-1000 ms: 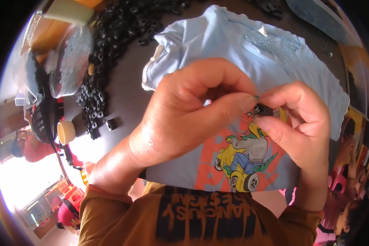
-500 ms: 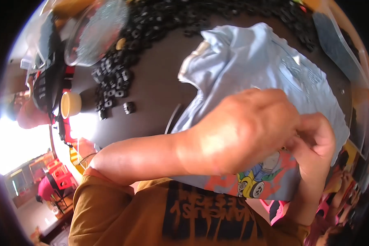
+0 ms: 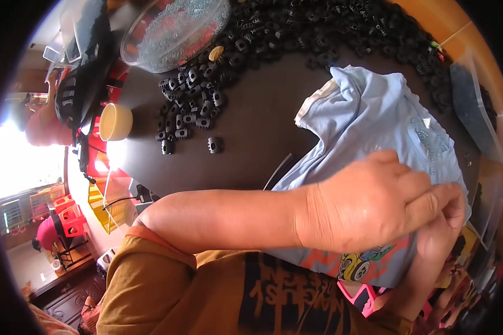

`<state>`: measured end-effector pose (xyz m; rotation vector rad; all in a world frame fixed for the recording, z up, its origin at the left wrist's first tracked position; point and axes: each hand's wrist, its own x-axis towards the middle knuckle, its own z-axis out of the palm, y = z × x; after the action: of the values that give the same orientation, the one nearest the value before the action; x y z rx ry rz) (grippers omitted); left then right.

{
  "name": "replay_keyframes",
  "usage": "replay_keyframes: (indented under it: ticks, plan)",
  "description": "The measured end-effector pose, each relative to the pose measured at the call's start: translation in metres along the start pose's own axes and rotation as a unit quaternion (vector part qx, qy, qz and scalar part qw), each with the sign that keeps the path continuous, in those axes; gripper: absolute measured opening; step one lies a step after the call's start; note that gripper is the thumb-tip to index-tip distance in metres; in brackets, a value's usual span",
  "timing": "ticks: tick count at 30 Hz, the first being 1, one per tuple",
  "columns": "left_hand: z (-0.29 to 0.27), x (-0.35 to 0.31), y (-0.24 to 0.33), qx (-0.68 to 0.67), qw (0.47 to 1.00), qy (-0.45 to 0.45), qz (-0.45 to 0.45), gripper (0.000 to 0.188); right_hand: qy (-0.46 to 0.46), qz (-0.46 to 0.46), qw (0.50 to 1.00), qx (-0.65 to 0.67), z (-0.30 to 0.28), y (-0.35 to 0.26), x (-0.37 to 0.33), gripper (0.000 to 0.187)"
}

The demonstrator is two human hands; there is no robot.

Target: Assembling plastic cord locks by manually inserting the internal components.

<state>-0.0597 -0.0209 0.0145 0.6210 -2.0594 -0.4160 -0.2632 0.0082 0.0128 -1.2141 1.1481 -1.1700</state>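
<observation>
Cotton T-Shirt Under the Fingers: Handling and Appearance

Pale blue knit fabric makes up the T-shirt (image 3: 369,117), which lies spread on the dark bench (image 3: 257,151) directly under and beyond both hands. It is judged light, soft and limp: it will fold, bunch and drag rather than hold a shape, and it will not break. It is not slippery; a light pinch should hold it. A sound place to take hold is a hem or a side edge, where the cloth is doubled and firmer.

The left hand (image 3: 369,206) crosses to the right, over the lower part of the shirt. Its fingers (image 3: 430,195) are pressed together and meet the right hand (image 3: 439,245) at the shirt's right edge. Both hands appear to pinch at one spot; whether cloth or a small part sits between them cannot be told.

Appearance: ribbed neckline with a pale band at the far left of the garment, a faint glittery patch just beyond the fingertips, and a bright cartoon print (image 3: 363,265) in orange, yellow and blue below the left hand.

Black plastic parts (image 3: 193,111) lie heaped well to the left of the fingers, with a clear bowl (image 3: 176,30) beyond them.
</observation>
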Motion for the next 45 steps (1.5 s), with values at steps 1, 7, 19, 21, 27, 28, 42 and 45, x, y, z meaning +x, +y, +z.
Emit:
replay_keyframes:
  ticks: [1,7,19,21,27,28,42,45]
  plan:
    - [-0.007,0.0,-0.007,0.05,0.998,-0.028,0.029,0.021,-0.012,-0.008,0.999,0.03,0.001,-0.003,0.004,0.021]
    - [-0.072,0.008,-0.072,0.327,0.936,-0.08,-0.099,0.004,0.005,-0.025,0.998,0.058,-0.004,-0.008,0.01,0.022]
    - [-0.072,0.005,-0.095,0.32,0.919,-0.108,-0.205,0.015,-0.044,-0.017,0.991,0.124,0.003,-0.009,0.007,0.022]
    - [-0.072,0.011,-0.075,0.243,0.936,-0.07,-0.243,0.016,-0.051,-0.021,0.986,0.155,0.005,-0.007,0.006,0.022]
    - [-0.041,0.027,-0.01,-0.245,0.876,-0.078,-0.409,0.014,-0.068,-0.005,0.98,0.188,0.006,-0.008,0.005,0.02]
    - [-0.037,0.025,-0.006,-0.271,0.87,-0.094,-0.402,0.015,-0.074,0.027,0.983,0.168,0.007,-0.01,0.004,0.022]
    - [-0.025,0.021,0.004,-0.518,0.705,-0.054,-0.481,0.017,-0.077,0.069,0.979,0.178,0.02,-0.011,0.0,0.023]
    - [-0.017,0.016,0.008,-0.533,0.685,-0.032,-0.496,0.017,-0.101,0.07,0.981,0.148,0.019,-0.012,0.0,0.021]
